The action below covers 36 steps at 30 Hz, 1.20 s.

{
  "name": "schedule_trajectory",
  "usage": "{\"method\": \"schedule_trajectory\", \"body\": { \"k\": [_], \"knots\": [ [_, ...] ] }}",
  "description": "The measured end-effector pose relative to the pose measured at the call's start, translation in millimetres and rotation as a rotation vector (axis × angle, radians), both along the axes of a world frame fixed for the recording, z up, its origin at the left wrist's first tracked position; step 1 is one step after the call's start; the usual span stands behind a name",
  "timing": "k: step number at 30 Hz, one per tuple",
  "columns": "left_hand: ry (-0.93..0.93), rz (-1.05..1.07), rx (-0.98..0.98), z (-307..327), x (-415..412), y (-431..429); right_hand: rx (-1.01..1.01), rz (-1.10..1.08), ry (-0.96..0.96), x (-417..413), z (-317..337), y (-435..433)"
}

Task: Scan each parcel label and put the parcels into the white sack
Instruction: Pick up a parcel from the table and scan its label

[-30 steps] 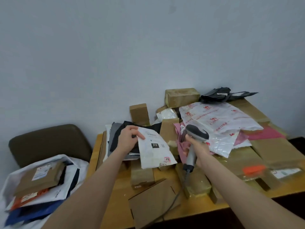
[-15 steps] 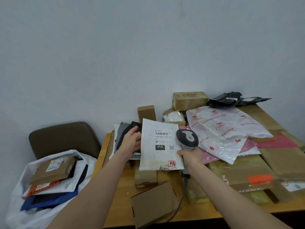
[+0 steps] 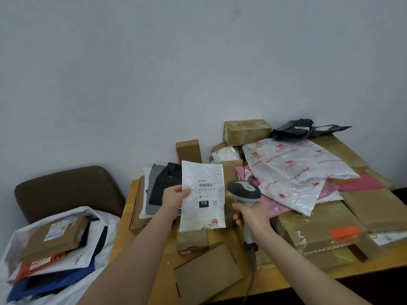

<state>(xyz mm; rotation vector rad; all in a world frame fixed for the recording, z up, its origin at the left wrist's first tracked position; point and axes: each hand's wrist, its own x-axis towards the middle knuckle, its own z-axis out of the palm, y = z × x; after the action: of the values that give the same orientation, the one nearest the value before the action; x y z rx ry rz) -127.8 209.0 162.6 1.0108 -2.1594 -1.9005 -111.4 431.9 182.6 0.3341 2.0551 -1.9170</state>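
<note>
Pinching a crinkled white parcel [image 3: 202, 195] (barcode label, "010"), left grip [image 3: 175, 196] faces right grip [image 3: 251, 214] clutching the scanner [image 3: 244, 189].

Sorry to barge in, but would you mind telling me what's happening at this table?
A person is scanning parcels. The left hand holds a white mailer upright, label facing the camera, while the right hand grips a handheld scanner beside it. Many more parcels are piled on the wooden table, and the white sack on the left already holds several.

White parcel [image 3: 202, 194], dk-grey scanner [image 3: 244, 189], white sack [image 3: 103, 222].
</note>
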Motion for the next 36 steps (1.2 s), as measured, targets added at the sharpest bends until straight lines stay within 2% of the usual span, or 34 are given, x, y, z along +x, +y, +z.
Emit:
{"method": "schedule_trajectory", "body": {
  "k": [12, 36],
  "knots": [
    [0.004, 0.008, 0.092, -5, 1, 2, -0.043, 0.079, -0.065, 30, 9, -23],
    [0.018, 0.078, 0.086, 1, 22, 5, -0.093, 0.138, -0.106, 42, 17, -18]
  ]
}}
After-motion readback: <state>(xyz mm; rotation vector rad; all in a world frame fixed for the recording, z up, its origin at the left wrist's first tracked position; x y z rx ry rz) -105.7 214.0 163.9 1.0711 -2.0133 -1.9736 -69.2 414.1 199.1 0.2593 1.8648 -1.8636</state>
